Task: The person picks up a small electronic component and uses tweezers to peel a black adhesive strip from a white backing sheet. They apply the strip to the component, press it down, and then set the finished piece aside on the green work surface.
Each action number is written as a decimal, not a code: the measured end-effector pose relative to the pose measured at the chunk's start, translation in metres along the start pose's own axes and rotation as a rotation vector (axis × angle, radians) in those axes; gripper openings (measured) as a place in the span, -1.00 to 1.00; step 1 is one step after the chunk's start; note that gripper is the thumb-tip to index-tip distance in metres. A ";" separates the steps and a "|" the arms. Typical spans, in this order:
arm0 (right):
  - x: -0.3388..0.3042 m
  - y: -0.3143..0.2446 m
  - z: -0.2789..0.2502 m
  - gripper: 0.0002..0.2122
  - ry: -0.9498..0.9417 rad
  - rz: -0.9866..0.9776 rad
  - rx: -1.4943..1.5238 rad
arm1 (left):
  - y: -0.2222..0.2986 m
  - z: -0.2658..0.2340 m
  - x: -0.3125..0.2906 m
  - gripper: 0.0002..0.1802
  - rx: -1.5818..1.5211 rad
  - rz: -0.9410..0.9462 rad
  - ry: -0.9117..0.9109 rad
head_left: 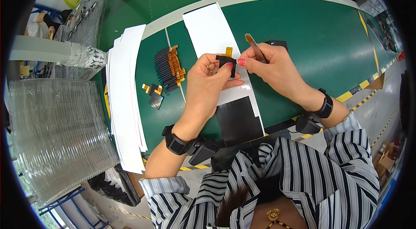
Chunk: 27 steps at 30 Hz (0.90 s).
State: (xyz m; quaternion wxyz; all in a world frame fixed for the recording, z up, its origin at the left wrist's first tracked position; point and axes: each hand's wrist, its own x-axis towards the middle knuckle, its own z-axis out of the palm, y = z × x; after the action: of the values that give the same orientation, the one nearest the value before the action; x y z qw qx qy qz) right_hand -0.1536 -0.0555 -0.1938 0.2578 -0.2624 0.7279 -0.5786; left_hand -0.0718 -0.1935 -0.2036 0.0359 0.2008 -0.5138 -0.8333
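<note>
My left hand pinches a small black flex-cable module between thumb and fingers, its gold tab sticking out at the far side. Close by on the right, my right hand has thumb and index finger together at the module's edge. Tucked in that hand is a slim brownish metal tool that looks like tweezers, one end pointing away from me. Whether the right fingertips grip anything at the module is too small to tell. Beneath both hands lies a white sheet with a black sheet on its near end.
Left on the green bench stand a row of similar modules and a few loose ones. Further left is a stack of white sheets, then stacked clear trays. A black item lies behind my right hand. Another person is far left.
</note>
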 end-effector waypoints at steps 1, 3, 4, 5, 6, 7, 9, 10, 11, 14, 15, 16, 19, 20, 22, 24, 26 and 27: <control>0.000 0.000 0.000 -0.90 -0.007 0.011 0.003 | 0.001 0.001 0.000 -0.88 0.016 0.006 0.008; 0.000 0.000 0.000 -0.89 -0.007 0.008 -0.006 | 0.000 0.002 0.000 -0.88 0.031 0.013 0.015; 0.000 0.001 -0.001 -0.89 -0.007 0.005 -0.015 | 0.000 0.002 0.000 -0.88 0.054 0.024 0.015; 0.000 0.001 -0.001 -0.89 -0.006 0.001 -0.024 | -0.001 0.002 0.000 -0.88 0.077 0.035 0.015; 0.000 0.001 0.000 -0.89 -0.009 0.000 -0.025 | -0.001 0.002 0.000 -0.88 0.100 0.048 0.017; -0.001 0.001 0.000 -0.89 0.001 -0.024 -0.036 | -0.002 0.001 0.000 -0.88 0.099 0.050 0.019; -0.001 0.001 0.001 -0.90 0.022 -0.072 -0.060 | -0.003 -0.001 0.001 -0.89 0.123 0.060 0.066; -0.001 -0.001 0.000 -0.90 0.021 -0.073 -0.060 | -0.003 -0.002 0.001 -0.90 0.135 0.065 0.089; -0.002 -0.004 -0.003 -0.90 0.044 -0.039 -0.003 | -0.003 -0.004 0.003 -0.90 0.135 0.065 0.091; -0.002 -0.010 -0.009 -0.91 0.092 0.031 0.112 | 0.000 -0.012 0.006 -0.88 0.024 0.040 0.090; -0.001 -0.010 -0.008 -0.90 0.051 0.055 0.206 | 0.000 -0.011 0.007 -0.88 0.025 0.039 0.091; -0.001 -0.011 -0.009 -0.90 0.011 0.080 0.299 | 0.000 -0.009 0.006 -0.87 -0.007 -0.002 0.066; -0.003 -0.015 -0.009 -0.89 -0.075 0.092 0.416 | 0.000 -0.003 0.005 -0.84 -0.072 -0.089 0.019; -0.004 -0.018 -0.008 -0.89 -0.123 0.076 0.439 | 0.000 -0.002 0.004 -0.83 -0.067 -0.079 0.003; -0.005 -0.018 -0.007 -0.88 -0.164 0.060 0.462 | 0.000 0.000 0.003 -0.81 -0.055 -0.060 -0.034; -0.001 -0.013 -0.005 -0.88 -0.143 0.108 0.350 | -0.002 0.000 0.003 -0.81 -0.045 -0.061 -0.034; 0.001 -0.008 -0.004 -0.87 -0.132 0.133 0.294 | -0.003 0.000 0.004 -0.81 -0.029 -0.058 -0.027; 0.002 -0.006 -0.004 -0.87 -0.133 0.108 0.276 | -0.003 -0.001 0.003 -0.81 -0.029 -0.058 -0.027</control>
State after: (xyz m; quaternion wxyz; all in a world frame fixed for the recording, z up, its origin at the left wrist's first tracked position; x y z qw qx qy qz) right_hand -0.1569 -0.0552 -0.1878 0.3699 -0.2228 0.6357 -0.6399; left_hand -0.0744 -0.1936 -0.2073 0.0076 0.2040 -0.4961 -0.8439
